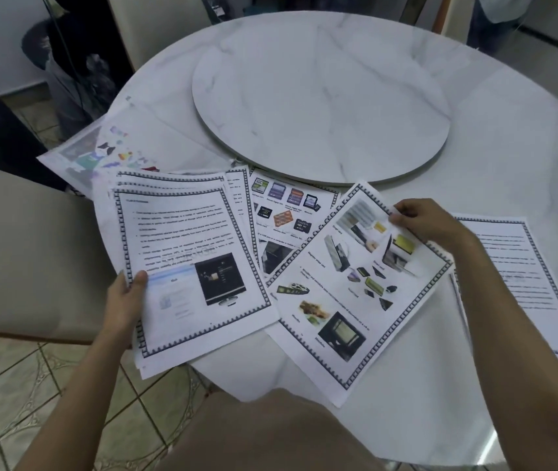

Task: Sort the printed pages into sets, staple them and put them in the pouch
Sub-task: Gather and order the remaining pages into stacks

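At the near rim of the round white marble table (474,107), sorting is under way: the left hand (124,300) pinches a fanned stack of bordered printed pages (182,263) overhanging the edge, the right hand (423,222) pinches a picture-covered loose sheet (355,294). Next, I judge, it joins a set; free room lies beyond, around the raised marble turntable (321,107)

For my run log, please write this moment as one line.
phase: sorting | left hand: holds page stack | right hand: pinches picture page | stapling: not yet | table: text page on right
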`<state>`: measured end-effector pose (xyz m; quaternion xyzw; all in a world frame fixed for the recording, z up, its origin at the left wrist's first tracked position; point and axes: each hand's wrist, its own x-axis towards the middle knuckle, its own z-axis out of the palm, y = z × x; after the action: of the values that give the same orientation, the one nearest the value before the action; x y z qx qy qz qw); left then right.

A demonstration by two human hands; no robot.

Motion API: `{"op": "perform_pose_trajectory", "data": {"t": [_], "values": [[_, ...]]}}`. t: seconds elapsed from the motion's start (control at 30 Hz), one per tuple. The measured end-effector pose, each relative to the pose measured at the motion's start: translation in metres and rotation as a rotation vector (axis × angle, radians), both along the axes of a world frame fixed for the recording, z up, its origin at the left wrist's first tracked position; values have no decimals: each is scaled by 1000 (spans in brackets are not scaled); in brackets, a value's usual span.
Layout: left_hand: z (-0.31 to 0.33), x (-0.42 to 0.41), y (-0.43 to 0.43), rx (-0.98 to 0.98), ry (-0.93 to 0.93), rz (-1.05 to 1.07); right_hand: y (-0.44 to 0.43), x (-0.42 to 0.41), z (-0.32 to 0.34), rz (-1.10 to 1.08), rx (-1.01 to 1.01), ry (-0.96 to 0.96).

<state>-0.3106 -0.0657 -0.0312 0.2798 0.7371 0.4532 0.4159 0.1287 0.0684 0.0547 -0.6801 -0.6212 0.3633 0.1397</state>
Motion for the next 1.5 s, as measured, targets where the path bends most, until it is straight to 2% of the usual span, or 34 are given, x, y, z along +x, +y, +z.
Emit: {"op": "perform_pose_trajectory", "data": {"t": [0.1,0.23,0.57,0.83,0.97,1.1,1.17,1.27,1.4,1.5], "values": [[0,6,0,10,12,-17,7,10,25,40,-31,23],[0,10,0,22,14,-46,12,20,58,101,-60,-42],[1,13,-2,43,-29,-146,24,29,101,64,-44,-110],[3,29,-2,7,-49,-302,39,-57,43,283,-103,-141],[9,39,1,49,-25,-381,44,-124,-7,357,-67,-83],[6,36,7,-4,20,-419,46,-181,-41,368,-2,-34],[2,33,9,-17,76,-458,45,-202,-49,353,39,-3],[0,29,6,-16,127,-505,44,-215,-54,240,123,153],[11,18,0,55,129,-453,40,-207,-62,-28,298,278],[21,-10,-6,147,99,-401,36,-206,-72,-127,329,293]]}}
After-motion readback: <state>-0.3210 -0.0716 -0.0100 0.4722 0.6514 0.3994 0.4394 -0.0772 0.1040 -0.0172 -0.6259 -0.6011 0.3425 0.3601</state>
